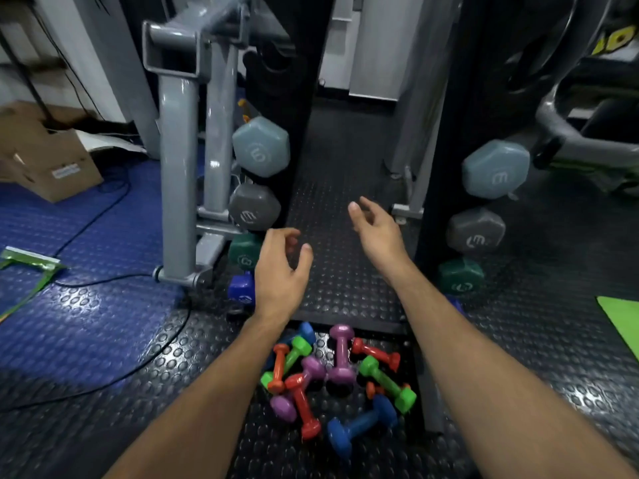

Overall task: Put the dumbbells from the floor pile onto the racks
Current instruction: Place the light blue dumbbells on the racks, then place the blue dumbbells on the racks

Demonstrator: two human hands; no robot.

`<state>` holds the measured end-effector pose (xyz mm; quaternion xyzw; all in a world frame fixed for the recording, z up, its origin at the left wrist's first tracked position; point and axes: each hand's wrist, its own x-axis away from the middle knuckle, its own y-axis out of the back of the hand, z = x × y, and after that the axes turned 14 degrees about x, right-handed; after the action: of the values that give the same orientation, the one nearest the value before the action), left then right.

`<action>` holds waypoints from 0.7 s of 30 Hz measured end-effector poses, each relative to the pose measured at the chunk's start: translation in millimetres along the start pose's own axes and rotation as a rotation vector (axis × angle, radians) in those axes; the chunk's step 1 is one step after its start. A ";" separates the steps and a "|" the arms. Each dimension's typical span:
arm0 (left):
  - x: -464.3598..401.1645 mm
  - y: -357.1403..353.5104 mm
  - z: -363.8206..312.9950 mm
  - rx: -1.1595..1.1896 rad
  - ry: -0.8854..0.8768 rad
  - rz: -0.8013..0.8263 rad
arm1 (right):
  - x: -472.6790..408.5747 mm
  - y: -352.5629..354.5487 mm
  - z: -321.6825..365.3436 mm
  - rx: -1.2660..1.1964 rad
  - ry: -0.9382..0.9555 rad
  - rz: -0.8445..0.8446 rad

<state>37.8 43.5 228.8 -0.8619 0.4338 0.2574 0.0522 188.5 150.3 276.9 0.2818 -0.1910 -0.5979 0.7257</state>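
A pile of small coloured dumbbells (pixel 332 378) lies on the black studded floor between my forearms: purple, red, orange, green and blue ones, several in all. My left hand (pixel 280 271) hovers above and beyond the pile, fingers curled apart, holding nothing. My right hand (pixel 375 226) is raised further forward, open and empty. The left rack (pixel 254 188) holds light blue, grey, green and blue dumbbells stacked top to bottom. On the right rack (pixel 484 216) sit light blue, grey and green dumbbells; a blue one peeks out behind my right forearm.
A grey steel machine frame (pixel 179 174) stands left of the left rack. A black cable (pixel 114 281) runs over the blue mat. A cardboard box (pixel 45 157) sits far left, a green mat (pixel 622 323) at the right edge, a green strap (pixel 31 267) at left.
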 end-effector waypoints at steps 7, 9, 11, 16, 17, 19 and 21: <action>62.7 -20.3 96.7 -0.124 0.605 0.295 | 32.4 -41.3 -103.6 0.067 -0.238 0.151; 86.1 -33.3 119.2 -0.161 0.759 0.392 | 42.7 -53.4 -133.8 0.120 -0.307 0.220; 113.8 -47.2 140.2 -0.169 0.884 0.460 | 54.6 -67.6 -165.1 0.206 -0.370 0.283; 181.3 -74.1 187.7 -0.111 1.167 0.464 | 88.4 -94.7 -241.1 0.385 -0.546 0.417; 188.0 -77.1 188.4 -0.124 1.201 0.453 | 94.4 -98.6 -253.0 0.424 -0.555 0.431; 203.9 -84.3 195.7 -0.176 1.248 0.451 | 107.8 -109.0 -277.6 0.510 -0.569 0.458; 218.2 -88.4 201.0 -0.224 1.297 0.460 | 119.5 -118.9 -294.9 0.597 -0.528 0.451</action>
<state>133.4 3.8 -63.0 -0.7280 0.5200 -0.2615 -0.3624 304.6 72.0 -32.5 0.2679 -0.5897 -0.3953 0.6513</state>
